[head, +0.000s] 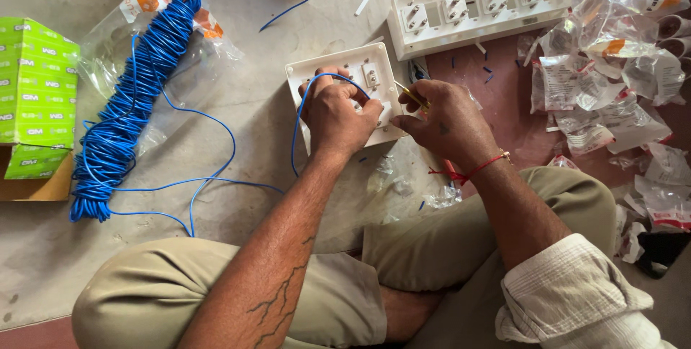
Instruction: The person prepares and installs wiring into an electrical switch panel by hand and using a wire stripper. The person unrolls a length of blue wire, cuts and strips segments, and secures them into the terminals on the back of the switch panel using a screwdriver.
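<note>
A small white switch plate lies face down on the floor in front of my crossed legs. My left hand rests on it and pinches a blue wire that loops up over the plate. My right hand grips a thin screwdriver with a yellow shaft, its tip at the plate's right side. A red thread is tied around my right wrist.
A long white switch board lies beyond the plate. A big coil of blue wire on a plastic bag lies left, beside a green carton. Several torn clear wrappers litter the right. Short blue wire offcuts dot the floor.
</note>
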